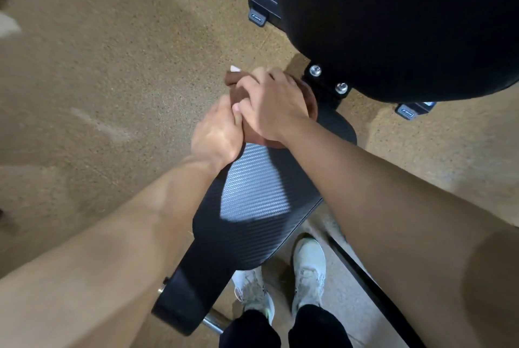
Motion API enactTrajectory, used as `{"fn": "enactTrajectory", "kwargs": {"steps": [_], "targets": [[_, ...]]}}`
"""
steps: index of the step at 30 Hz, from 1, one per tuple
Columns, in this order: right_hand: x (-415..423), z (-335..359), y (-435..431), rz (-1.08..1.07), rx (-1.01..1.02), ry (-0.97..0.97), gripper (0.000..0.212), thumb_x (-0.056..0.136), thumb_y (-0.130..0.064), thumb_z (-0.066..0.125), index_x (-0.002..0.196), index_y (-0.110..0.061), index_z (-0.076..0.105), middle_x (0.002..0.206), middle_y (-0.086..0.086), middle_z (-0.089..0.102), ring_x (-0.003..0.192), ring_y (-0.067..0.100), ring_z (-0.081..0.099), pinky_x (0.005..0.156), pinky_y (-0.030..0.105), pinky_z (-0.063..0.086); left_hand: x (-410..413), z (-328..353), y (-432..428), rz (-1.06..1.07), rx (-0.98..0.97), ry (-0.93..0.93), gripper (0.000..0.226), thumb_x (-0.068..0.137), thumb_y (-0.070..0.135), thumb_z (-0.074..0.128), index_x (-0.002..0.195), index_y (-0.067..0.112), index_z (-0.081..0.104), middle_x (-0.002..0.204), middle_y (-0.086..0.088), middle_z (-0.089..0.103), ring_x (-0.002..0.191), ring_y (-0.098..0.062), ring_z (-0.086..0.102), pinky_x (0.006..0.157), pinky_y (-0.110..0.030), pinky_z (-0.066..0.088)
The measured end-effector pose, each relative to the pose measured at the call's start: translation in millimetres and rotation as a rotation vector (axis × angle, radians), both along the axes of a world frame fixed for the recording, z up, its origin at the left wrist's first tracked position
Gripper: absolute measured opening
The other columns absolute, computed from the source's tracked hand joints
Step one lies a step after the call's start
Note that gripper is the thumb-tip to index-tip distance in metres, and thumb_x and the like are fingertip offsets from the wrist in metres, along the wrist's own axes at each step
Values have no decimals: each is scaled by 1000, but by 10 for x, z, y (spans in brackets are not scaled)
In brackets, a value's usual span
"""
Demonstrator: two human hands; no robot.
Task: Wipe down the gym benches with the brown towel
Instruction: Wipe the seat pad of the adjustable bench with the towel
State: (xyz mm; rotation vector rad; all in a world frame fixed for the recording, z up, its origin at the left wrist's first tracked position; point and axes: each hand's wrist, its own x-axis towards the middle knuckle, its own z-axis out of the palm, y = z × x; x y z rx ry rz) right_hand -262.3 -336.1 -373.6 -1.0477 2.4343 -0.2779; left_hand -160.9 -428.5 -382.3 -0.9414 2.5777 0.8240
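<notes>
A black textured bench seat pad (252,207) runs from the lower left up toward the middle. At its far end lies the brown towel (240,93), bunched under both hands. My right hand (269,106) presses flat on top of the towel, fingers wrapped over it. My left hand (216,134) grips the towel's near edge, touching the right hand. A small white tag (235,68) sticks out of the towel's far side. Most of the towel is hidden by the hands.
A large black backrest pad (393,19) fills the upper right, bolted to a black frame (327,81). Black frame feet (262,2) rest on tan speckled floor (112,67). My white shoes (307,269) stand beside the bench at the bottom.
</notes>
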Motion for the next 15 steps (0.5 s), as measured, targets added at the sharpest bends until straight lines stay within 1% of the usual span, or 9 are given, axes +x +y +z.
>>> {"fn": "enactTrajectory", "kwargs": {"steps": [2, 4, 6, 7, 9, 11, 13, 15], "targets": [[-17, -12, 204, -17, -72, -10, 42, 99, -47, 40, 139, -36, 47, 150, -5, 39, 140, 24, 30, 115, 44, 27, -64, 36, 96, -7, 4, 4, 43, 105, 37, 23, 141, 19, 38, 137, -10, 52, 120, -31, 53, 94, -44, 43], [-5, -39, 475, -50, -33, 17, 47, 102, -48, 34, 149, -41, 31, 158, -6, 26, 144, 26, 26, 114, 47, 29, -231, 59, 217, -33, -32, -24, 44, 105, 36, 24, 147, 24, 29, 144, -7, 42, 124, -30, 48, 95, -48, 44], [20, -55, 698, -138, 30, 19, 51, 103, -51, 30, 153, -44, 18, 161, -4, 19, 140, 31, 31, 108, 51, 36, -399, 58, 324, -113, -142, -69, 46, 104, 35, 26, 150, 29, 25, 145, -5, 38, 127, -31, 42, 97, -50, 41], [32, -62, 795, -194, 40, 8, 52, 103, -51, 30, 153, -44, 16, 160, -3, 20, 137, 33, 36, 105, 52, 39, -484, 55, 377, -179, -203, -83, 47, 103, 34, 28, 149, 30, 27, 144, -6, 38, 128, -32, 40, 100, -51, 38], [48, -86, 976, -312, 36, -15, 52, 103, -50, 32, 152, -39, 20, 157, 0, 25, 128, 36, 47, 96, 51, 45, -642, 35, 492, -339, -285, -82, 45, 99, 36, 31, 144, 33, 35, 142, -4, 42, 130, -34, 38, 106, -51, 30], [83, -103, 1156, -458, 12, -45, 50, 103, -48, 34, 150, -32, 27, 151, 3, 34, 118, 36, 56, 88, 46, 48, -804, 33, 640, -524, -307, -39, 47, 94, 39, 28, 137, 34, 44, 138, 0, 49, 128, -33, 39, 107, -50, 25], [166, -110, 1313, -616, -50, -88, 48, 103, -43, 37, 147, -25, 34, 145, 5, 40, 114, 34, 58, 86, 43, 47, -886, 52, 818, -663, -291, 5, 51, 88, 39, 25, 130, 34, 52, 133, 5, 56, 126, -30, 44, 108, -48, 25], [283, -84, 1424, -764, -131, -165, 46, 103, -36, 41, 146, -21, 36, 145, 7, 41, 118, 34, 56, 90, 42, 45, -829, 47, 981, -727, -290, 57, 48, 90, 37, 27, 128, 34, 56, 131, 6, 58, 128, -27, 44, 110, -47, 24]]}}
